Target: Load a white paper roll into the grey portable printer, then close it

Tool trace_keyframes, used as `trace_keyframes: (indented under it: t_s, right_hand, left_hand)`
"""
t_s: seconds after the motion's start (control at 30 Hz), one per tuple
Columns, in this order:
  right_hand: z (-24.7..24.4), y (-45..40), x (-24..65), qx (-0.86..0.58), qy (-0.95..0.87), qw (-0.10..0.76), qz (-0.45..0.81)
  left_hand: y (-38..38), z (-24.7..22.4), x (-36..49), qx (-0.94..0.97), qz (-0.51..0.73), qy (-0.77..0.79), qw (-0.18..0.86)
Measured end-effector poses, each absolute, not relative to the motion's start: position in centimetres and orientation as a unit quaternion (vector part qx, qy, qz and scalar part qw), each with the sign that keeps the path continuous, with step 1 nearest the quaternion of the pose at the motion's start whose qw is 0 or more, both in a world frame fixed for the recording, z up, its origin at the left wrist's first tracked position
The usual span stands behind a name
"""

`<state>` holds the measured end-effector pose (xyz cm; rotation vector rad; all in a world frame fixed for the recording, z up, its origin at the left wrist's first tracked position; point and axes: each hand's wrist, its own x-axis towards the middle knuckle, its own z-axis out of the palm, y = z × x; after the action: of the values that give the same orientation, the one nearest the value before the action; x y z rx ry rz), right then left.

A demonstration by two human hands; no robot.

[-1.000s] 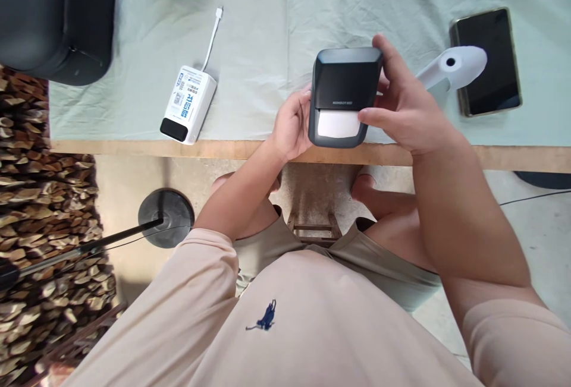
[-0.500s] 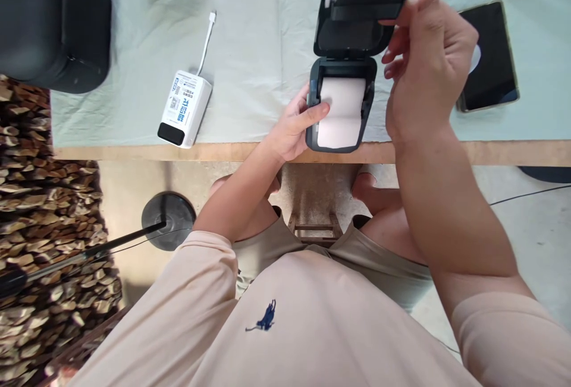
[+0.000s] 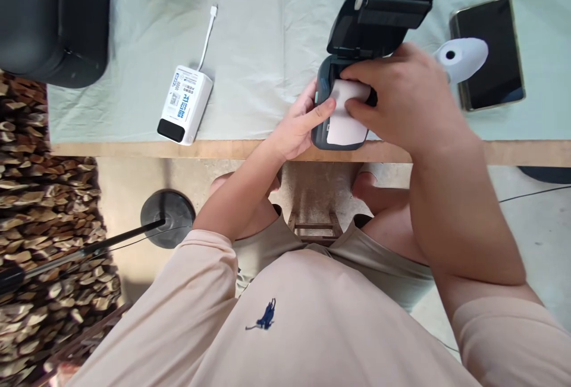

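Note:
A small black thermal printer [image 3: 318, 131] is tilted over the table's front edge, its lid [image 3: 379, 15] swung up. Inside its bay lies a white paper roll [image 3: 345, 125]. My left hand [image 3: 301, 122] grips the printer from the left side, fingers beneath and thumb over the rim by the paper. From the right, my right hand [image 3: 410, 98] reaches into the bay, thumb and forefinger closed on the upper part of the roll. Its other fingers are hidden behind the hand and lid.
To the right, a dark phone [image 3: 495, 90] lies under a white rounded object [image 3: 470, 57] with a black spot. A white power bank [image 3: 185, 104] with a short cable lies left. A black case [image 3: 84, 24] stands at far left, beside stacked firewood [image 3: 44, 197] below.
My right hand has let go of the lid and moved down-left onto the paper roll. The printer has shifted slightly right, its lid still raised. The white rounded object is now uncovered.

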<state>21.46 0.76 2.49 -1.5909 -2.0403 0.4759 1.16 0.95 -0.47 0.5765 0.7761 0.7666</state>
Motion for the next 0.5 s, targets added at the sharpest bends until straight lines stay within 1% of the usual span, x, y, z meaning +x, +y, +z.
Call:
trace_keyframes:
  t_s: [0.1, 0.2, 0.27, 0.33, 0.4, 0.43, 0.5]
  right_hand:
    - [3.0, 1.0, 21.6, -0.597, -0.728, 0.265, 0.21]
    - [4.2, 0.7, 21.4, -0.594, -0.711, 0.306, 0.22]
    - [4.9, 0.4, 21.3, -0.578, -0.688, 0.37, 0.234]
    - [5.2, 0.3, 21.6, -0.561, -0.619, 0.478, 0.273]
    - [4.7, 0.2, 22.3, -0.533, -0.519, 0.575, 0.339]
    - [4.3, 0.2, 22.8, -0.521, -0.476, 0.599, 0.378]
    - [3.1, 0.0, 23.7, -0.512, -0.431, 0.59, 0.451]
  left_hand:
    - [1.2, -0.7, 1.1, 0.27, 0.359, 0.358, 0.819]
    - [1.5, -0.7, 1.2, 0.291, 0.359, 0.355, 0.813]
    - [1.6, -0.7, 1.2, 0.286, 0.359, 0.372, 0.807]
    - [1.7, -0.5, 1.2, 0.268, 0.357, 0.39, 0.805]
    - [1.8, -0.3, 1.1, 0.256, 0.357, 0.38, 0.814]
    - [1.8, -0.2, 1.1, 0.253, 0.359, 0.369, 0.819]
    - [1.9, 0.0, 1.1, 0.253, 0.364, 0.356, 0.823]
